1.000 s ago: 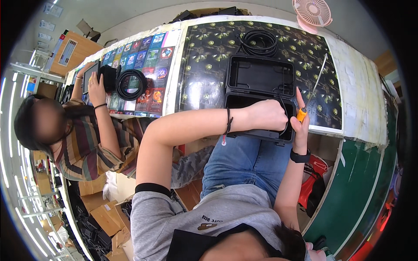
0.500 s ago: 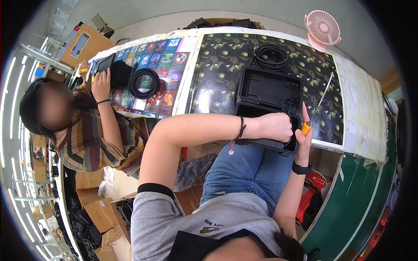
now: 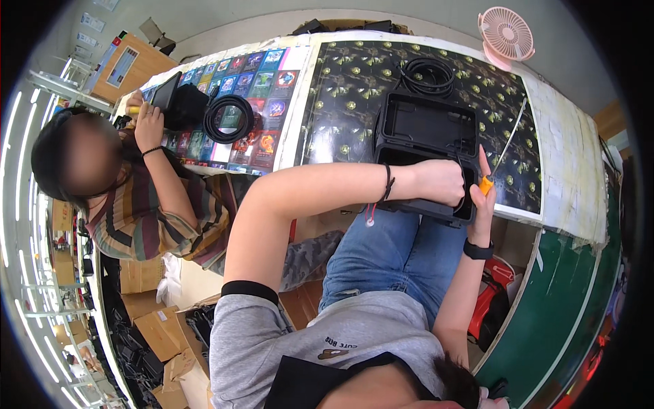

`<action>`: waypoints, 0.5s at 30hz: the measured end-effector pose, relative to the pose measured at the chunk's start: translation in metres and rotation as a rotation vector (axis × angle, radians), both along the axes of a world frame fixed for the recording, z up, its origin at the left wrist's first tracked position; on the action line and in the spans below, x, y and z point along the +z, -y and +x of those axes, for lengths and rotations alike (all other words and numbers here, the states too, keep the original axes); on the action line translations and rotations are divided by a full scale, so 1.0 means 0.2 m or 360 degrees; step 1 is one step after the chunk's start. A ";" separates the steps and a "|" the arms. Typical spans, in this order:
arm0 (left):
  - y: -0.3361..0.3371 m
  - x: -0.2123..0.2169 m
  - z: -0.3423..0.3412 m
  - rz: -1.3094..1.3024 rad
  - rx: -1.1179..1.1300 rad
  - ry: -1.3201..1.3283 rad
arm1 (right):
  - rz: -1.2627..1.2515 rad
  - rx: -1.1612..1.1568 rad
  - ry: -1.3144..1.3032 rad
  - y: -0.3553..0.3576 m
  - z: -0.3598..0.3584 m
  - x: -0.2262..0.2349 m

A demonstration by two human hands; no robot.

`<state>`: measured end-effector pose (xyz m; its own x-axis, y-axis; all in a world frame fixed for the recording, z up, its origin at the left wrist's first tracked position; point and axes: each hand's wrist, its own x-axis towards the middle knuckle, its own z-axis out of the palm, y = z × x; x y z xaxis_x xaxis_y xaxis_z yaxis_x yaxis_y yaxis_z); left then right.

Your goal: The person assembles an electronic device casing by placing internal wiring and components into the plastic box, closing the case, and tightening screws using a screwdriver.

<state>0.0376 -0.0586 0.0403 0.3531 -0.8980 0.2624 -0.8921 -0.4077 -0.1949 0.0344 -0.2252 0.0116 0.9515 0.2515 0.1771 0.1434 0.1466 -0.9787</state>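
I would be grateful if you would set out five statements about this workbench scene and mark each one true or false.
1. The right hand holds an orange-handled screwdriver. True.
2. The black case on the near edge of the table is fully closed. False: its lid is folded back, away from the person.
3. The left hand is at the lower half of the case, the half nearer the person. True.
4. The co-worker's top is plain white. False: it has coloured stripes.
5. A pink fan stands near the far right corner of the table. True.
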 end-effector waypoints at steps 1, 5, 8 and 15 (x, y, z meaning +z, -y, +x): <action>0.00 -0.01 0.01 0.0035 -0.0001 -0.0035 | -0.0018 -0.0030 0.0006 0.00 0.00 0.01; -0.01 -0.02 0.01 0.0058 -0.0003 0.0011 | 0.0013 0.0018 0.0006 0.00 -0.01 0.03; -0.03 0.04 -0.01 -0.0007 0.0019 -0.0068 | 0.0160 0.0107 0.0026 0.00 -0.02 0.02; -0.22 0.24 -0.13 0.0020 0.0508 -0.0394 | -0.0016 0.0052 -0.0027 0.05 0.01 -0.03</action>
<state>0.0106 -0.0149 0.0876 0.6657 -0.7358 0.1243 -0.7418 -0.6706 0.0032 0.0366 -0.2344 0.0064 0.9457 0.2839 0.1584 0.1222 0.1411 -0.9824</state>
